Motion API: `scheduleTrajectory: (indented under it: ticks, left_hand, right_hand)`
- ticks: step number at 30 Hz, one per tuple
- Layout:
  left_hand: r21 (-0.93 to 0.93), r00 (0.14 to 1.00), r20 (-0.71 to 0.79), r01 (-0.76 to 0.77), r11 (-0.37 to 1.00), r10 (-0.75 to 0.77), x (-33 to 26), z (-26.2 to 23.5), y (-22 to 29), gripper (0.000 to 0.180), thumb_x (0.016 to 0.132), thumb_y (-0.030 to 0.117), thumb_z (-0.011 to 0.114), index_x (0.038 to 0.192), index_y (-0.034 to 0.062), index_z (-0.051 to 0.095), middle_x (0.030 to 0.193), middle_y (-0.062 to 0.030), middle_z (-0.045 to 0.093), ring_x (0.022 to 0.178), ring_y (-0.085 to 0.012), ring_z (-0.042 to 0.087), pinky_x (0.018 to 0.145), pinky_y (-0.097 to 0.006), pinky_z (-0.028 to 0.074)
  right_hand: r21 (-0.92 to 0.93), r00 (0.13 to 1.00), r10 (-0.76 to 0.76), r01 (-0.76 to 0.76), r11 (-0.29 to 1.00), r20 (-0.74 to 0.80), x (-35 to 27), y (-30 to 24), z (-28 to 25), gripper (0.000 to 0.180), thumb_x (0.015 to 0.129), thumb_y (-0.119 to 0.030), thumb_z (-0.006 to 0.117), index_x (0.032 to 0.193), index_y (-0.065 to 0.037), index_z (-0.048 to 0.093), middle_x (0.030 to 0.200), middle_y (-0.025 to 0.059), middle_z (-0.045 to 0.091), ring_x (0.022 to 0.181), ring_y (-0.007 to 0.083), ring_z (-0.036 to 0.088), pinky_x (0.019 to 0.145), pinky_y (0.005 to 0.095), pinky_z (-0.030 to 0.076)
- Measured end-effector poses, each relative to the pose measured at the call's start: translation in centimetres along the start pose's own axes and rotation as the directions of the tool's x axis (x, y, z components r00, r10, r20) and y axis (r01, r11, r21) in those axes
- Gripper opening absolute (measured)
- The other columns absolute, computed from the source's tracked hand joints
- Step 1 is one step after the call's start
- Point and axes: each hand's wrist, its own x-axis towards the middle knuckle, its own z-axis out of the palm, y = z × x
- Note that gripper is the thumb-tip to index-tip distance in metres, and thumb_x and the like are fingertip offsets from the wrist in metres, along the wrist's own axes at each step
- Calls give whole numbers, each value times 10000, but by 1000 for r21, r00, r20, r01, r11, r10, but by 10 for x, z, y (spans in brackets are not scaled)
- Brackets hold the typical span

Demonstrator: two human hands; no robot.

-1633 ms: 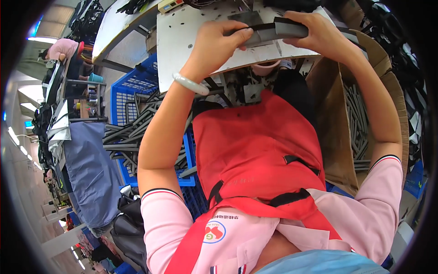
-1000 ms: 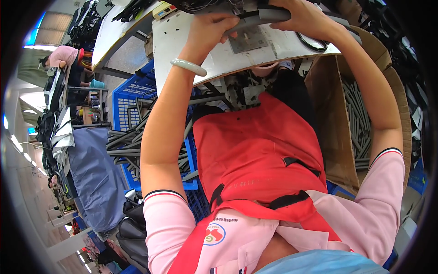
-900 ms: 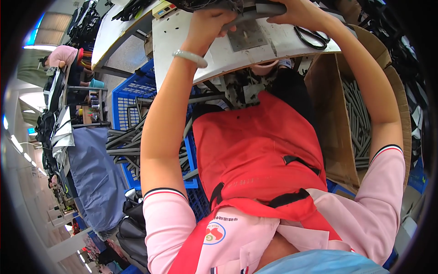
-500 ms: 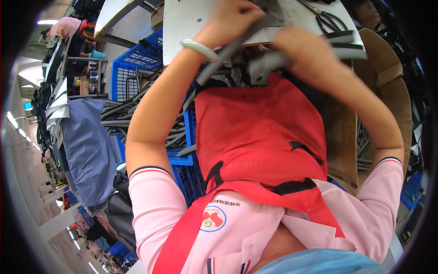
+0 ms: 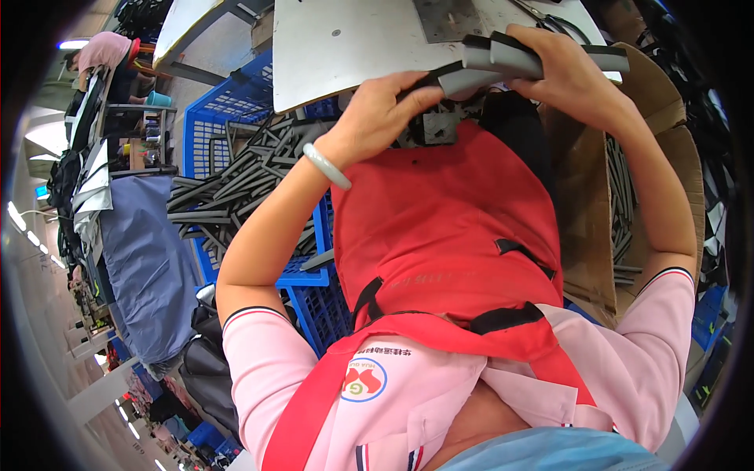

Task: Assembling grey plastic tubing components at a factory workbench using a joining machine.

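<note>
A bundle of several grey foam strips [image 5: 503,61] with dark edges lies across the front of the white table [image 5: 338,67]. My right hand [image 5: 569,78] is closed round the bundle near its right part, and one end sticks out to the right beyond it. My left hand [image 5: 381,114] pinches the left end of a strip between thumb and fingers, at the bundle's left side. The strips' ends are uneven, some lying on top of others.
A blue plastic crate [image 5: 196,129] to my left is heaped with loose grey strips [image 5: 236,177]. At right stands an open cardboard box [image 5: 585,228] with more strips inside. Scissors [image 5: 554,22] lie at the table's back right, beside a metal plate [image 5: 449,20]. Another person [image 5: 106,53] is far left.
My left hand has come down and back from the metal plate. Its strip, slanting apart before, now lies with the bundle. My right hand has risen and moved right, holding the strips together.
</note>
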Motion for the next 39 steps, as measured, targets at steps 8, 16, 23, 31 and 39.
scheduleTrajectory:
  ticks: [8,16,23,31,39]
  left_hand:
    - [-409,981,61,192,892,-183,41,-22,34,305,894,232,648,1062,-21,676,610,-7,577,508,-43,468,468,-200,365]
    - [-427,972,-28,200,882,-234,90,-27,28,288,869,185,688,1065,-27,676,692,26,579,537,-23,475,476,-156,346]
    - [-495,970,5,215,842,-244,109,-30,25,326,868,187,686,1102,-38,654,628,22,526,517,-34,455,456,-167,314]
    - [-504,969,5,215,837,-246,120,-28,21,297,876,189,671,1080,-27,662,610,8,514,500,-33,427,442,-176,292]
    - [-860,997,63,35,508,38,149,-58,-50,299,930,226,598,842,-46,686,694,-61,644,628,-119,570,545,-268,437]
  right_hand:
    - [-68,966,-50,34,997,-253,-2,33,-13,714,734,-215,776,1317,43,454,1234,238,562,1119,344,557,971,358,417]
    - [24,982,175,-174,985,-70,21,34,-47,624,733,-365,762,1107,80,537,1036,265,614,979,370,604,819,402,468]
    - [-12,976,176,-179,984,-128,34,55,-45,796,716,-400,772,1252,111,481,1109,298,600,1048,372,597,880,380,469]
    - [-25,975,165,-171,985,-150,38,70,-42,817,720,-409,769,1268,118,469,1142,301,592,1086,363,587,911,375,463]
    - [85,940,161,-142,986,-299,70,77,-46,681,735,-342,773,1225,65,534,1112,256,624,1036,323,607,882,381,466]
